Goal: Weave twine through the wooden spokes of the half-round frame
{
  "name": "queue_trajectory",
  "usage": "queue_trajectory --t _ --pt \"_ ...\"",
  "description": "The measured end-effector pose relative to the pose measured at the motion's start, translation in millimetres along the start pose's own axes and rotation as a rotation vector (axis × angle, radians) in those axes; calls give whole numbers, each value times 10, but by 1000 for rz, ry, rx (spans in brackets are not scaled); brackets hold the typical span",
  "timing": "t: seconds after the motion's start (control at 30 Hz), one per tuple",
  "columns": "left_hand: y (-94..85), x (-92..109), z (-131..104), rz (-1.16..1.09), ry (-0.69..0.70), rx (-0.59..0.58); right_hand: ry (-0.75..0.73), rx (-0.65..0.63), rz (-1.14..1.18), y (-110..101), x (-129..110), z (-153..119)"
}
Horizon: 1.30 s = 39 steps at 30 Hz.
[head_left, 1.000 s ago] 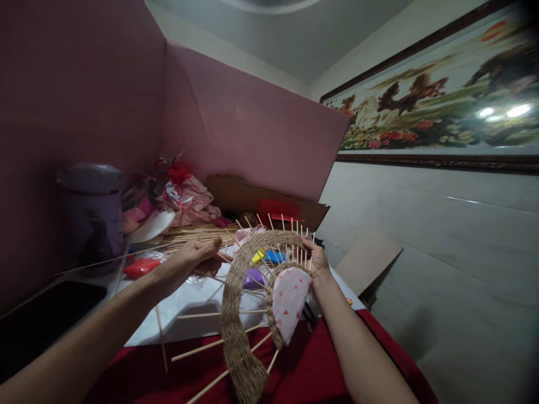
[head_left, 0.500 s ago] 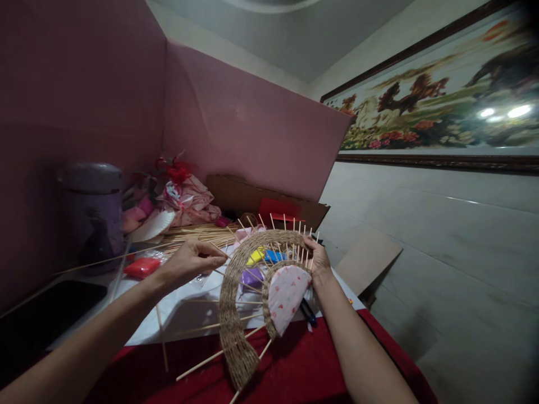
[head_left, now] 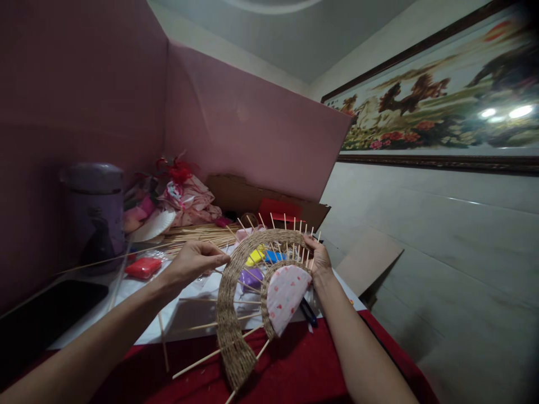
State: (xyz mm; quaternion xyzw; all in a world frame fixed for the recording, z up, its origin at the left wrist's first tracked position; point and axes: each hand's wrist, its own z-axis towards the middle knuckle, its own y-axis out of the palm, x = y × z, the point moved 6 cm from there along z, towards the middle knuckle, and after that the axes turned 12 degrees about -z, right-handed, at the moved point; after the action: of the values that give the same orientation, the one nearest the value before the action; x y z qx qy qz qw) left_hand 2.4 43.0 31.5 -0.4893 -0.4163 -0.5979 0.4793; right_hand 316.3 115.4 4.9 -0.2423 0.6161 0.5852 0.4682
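Observation:
A half-round woven fan [head_left: 229, 303] of brown straw cord and thin wooden sticks is tilted up above the table. Its flat centre is a half disc of white cloth [head_left: 288, 297] with small red prints. My right hand [head_left: 320, 261] grips the fan's right end, thumb over the woven band and around the sticks there. At the upper left outer edge my left hand [head_left: 197, 264] is closed in a pinch, its fingertips touching the band where a stick comes out; exactly what lies between them is partly hidden. Long sticks [head_left: 196, 365] jut out at the lower left.
Behind the fan lie yellow [head_left: 255, 257], blue [head_left: 275, 256] and purple [head_left: 251, 279] packets. A red packet [head_left: 144, 267], black phone-like slab [head_left: 54, 314], lilac canister [head_left: 95, 219] and bundled sticks [head_left: 197, 232] are leftward. Dark blue cutter-like tool [head_left: 309, 312] lies on red cloth [head_left: 303, 365].
The fan has shifted very slightly to the left and down at its lower end. My left hand has moved a little to the right along its outer edge, still pinched.

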Motion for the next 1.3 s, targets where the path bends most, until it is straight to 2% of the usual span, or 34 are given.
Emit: queue_trajectory --t 0.3,0.6,0.67,0.83,0.93,1.0,1.1,1.3 --pt "5 67 -68 -10 -48 82 -11 21 8 20 -17 -38" --pt "-6 -49 -29 36 -160 8 -2 1 -4 76 -33 -78" --pt "-46 -62 -17 -3 -173 31 48 -56 -8 132 -32 -121" --pt "-231 -58 35 -104 -187 62 202 -398 5 443 -20 -364" --pt "-357 -37 61 -121 -162 95 291 -526 -3 617 102 -524" --pt "-420 -23 68 -121 -144 126 299 -543 20 708 218 -598" --pt "-475 -16 66 -113 -132 169 292 -452 79 767 403 -673" --pt "-442 -30 57 -141 -138 158 335 -413 68 811 579 -859"
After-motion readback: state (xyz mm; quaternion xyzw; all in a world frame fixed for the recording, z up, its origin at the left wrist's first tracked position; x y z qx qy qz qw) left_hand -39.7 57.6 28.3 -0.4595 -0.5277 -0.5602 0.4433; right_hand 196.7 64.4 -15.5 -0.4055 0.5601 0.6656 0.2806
